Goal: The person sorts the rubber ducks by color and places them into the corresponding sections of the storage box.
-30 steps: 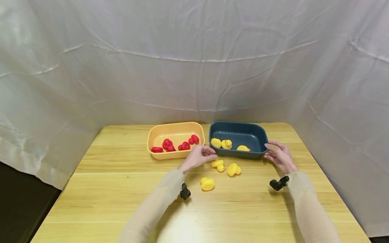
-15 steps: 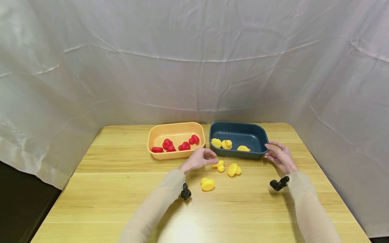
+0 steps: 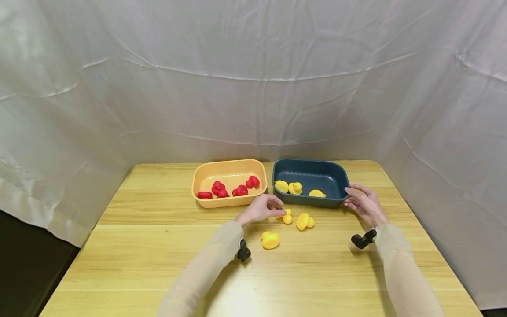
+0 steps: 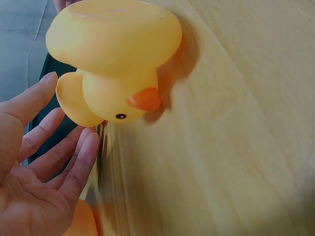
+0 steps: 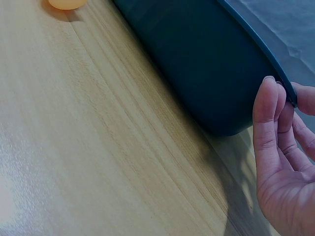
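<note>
At the front side of the dark blue bin (image 3: 309,200), my left hand (image 3: 259,209) reaches over a yellow rubber duck (image 3: 288,216) lying on its side. Its thumb and fingers are spread, with the thumb overlapping the duck in the head view. A large upside-down duck (image 4: 118,59) fills the upper part of the left wrist view, beyond the fingertips. My right hand (image 5: 288,152) grips the right end of the bin's rim, thumb and fingers on opposite sides of it. Two more rubber ducks, one to the right (image 3: 304,221) and one nearer (image 3: 270,240), lie on the table.
Left of the blue bin stands an orange bin (image 3: 231,164) with several red toys (image 3: 240,190) in it. Inside the blue bin, 3 yellow ducks (image 3: 295,188) rest along the near side. A grey curtain (image 3: 253,105) hangs behind the wooden table (image 3: 130,246).
My left hand has moved slightly down and right, so its thumb now covers part of the nearest duck. The right hand keeps its grip on the bin's rim, unmoved.
</note>
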`<state>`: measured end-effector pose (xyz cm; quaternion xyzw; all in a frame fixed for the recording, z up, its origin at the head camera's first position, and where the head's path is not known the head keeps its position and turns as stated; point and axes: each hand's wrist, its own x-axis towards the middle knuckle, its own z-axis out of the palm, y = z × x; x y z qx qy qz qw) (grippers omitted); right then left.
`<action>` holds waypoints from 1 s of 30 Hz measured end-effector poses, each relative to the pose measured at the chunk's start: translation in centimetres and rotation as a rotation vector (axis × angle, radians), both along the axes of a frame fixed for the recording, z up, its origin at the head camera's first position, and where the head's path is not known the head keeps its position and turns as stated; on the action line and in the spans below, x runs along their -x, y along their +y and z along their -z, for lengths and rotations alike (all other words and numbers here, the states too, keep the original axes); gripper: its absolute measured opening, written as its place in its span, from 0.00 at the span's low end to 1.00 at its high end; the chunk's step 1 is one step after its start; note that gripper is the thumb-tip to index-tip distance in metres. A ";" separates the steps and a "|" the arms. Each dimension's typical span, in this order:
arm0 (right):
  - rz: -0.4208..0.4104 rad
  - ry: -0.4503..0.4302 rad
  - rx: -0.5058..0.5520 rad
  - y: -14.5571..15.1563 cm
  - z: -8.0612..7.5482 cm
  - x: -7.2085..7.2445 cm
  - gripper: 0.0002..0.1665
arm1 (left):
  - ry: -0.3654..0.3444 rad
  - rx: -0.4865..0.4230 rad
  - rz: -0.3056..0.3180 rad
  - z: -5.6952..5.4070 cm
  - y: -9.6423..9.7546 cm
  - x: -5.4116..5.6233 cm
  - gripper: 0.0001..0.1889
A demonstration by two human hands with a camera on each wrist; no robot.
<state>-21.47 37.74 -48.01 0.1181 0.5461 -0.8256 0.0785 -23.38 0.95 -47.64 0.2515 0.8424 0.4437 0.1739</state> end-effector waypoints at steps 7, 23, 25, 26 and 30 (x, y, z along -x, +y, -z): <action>0.002 0.001 -0.002 0.0 0.0 0.0 0.13 | 0.018 -0.022 0.009 0.4 0.3 0.1 0.18; -0.001 0.000 -0.012 0.0 0.0 0.0 0.13 | 0.007 0.001 0.030 0.7 0.3 0.1 0.18; -0.001 -0.001 -0.010 -0.1 0.0 0.0 0.14 | 0.004 -0.008 0.032 0.8 0.3 0.1 0.18; -0.001 -0.001 -0.010 -0.1 0.0 0.0 0.14 | 0.002 -0.012 0.032 0.8 0.3 0.0 0.18; -0.001 0.006 -0.007 -0.1 0.0 0.0 0.14 | 0.000 -0.032 0.025 0.7 0.1 0.0 0.18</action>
